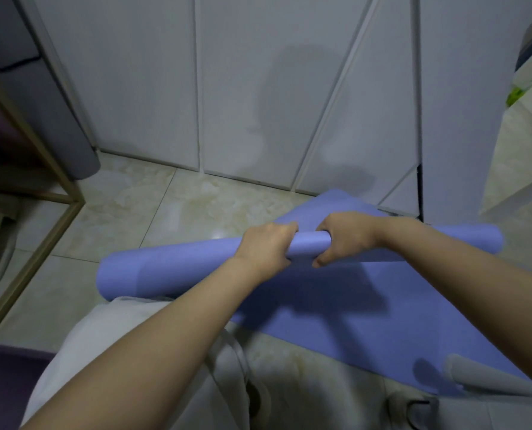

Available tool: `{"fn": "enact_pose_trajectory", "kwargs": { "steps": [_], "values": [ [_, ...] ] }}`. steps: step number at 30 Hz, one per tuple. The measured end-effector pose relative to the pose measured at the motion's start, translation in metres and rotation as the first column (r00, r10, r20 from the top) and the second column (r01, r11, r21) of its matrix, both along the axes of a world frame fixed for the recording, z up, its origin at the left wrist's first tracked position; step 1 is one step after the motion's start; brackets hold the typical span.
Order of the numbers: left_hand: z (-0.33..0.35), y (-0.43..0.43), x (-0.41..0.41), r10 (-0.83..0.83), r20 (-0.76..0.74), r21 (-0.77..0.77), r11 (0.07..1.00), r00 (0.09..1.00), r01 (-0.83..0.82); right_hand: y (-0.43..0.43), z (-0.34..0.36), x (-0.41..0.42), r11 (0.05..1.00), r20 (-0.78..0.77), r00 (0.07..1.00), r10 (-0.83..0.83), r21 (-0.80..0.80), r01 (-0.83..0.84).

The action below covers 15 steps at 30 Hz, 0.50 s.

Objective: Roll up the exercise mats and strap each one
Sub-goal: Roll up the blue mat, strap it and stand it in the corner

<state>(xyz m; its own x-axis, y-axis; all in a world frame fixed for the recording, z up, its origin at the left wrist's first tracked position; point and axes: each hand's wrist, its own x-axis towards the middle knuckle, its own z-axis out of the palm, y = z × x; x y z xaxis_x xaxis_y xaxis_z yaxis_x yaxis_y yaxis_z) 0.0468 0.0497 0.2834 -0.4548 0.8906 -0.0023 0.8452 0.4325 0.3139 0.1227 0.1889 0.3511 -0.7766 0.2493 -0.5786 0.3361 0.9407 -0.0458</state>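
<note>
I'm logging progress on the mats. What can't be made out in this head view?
Head view:
Middle of the purple mat roll: covered by the left hand and right hand.
The grey roll, lower right: cut off by the frame edge, length unknown.
The green object, right edge: too small and blurred to identify.
No straps show; one may lie outside the frame.

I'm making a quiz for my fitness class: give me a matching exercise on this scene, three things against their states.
Things:
1. purple mat
2. grey roll
3. left hand

States:
A. stands against the white panels
B. grips the purple mat
C. partly rolled, lying on the floor

Pairs: 1-C, 2-A, 3-B.
</note>
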Motion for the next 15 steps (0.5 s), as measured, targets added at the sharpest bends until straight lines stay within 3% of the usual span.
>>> {"fn": "enact_pose_trajectory", "kwargs": {
  "steps": [4, 9, 12, 15],
  "values": [
    [-0.002, 0.004, -0.008, -0.049, 0.217, -0.148, 0.986, 0.975, 0.083, -0.01, -0.002, 0.013, 0.941, -0.103, 0.963, 0.25, 0.258, -0.217],
    [-0.004, 0.007, -0.021, -0.068, 0.514, -0.279, 0.929, 0.855, 0.242, -0.014, -0.012, 0.031, 0.864, -0.186, 0.902, 0.39, 0.412, -0.289],
    [-0.007, 0.006, -0.018, -0.081, 0.545, -0.301, 0.91, 0.835, 0.285, -0.016, -0.022, 0.035, 0.863, -0.152, 0.919, 0.365, 0.425, -0.272],
    [-0.009, 0.005, -0.009, -0.116, 0.445, -0.257, 0.933, 0.888, 0.251, -0.014, -0.027, 0.032, 0.906, -0.084, 0.96, 0.269, 0.361, -0.222]
  ]
}}
